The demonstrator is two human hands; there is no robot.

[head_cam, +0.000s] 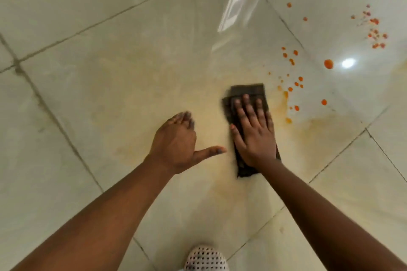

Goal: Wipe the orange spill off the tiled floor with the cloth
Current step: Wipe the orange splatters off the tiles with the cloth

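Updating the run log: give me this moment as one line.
right hand: flat on dark cloth | left hand: open, holds nothing | orange drops: unwiped right of cloth | tiled floor: pale smears

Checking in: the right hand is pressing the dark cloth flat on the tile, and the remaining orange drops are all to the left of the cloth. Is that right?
Not quite. The right hand does press the dark cloth flat on the tile, but the head view shows the remaining orange drops to the right of the cloth and beyond it, not to the left.
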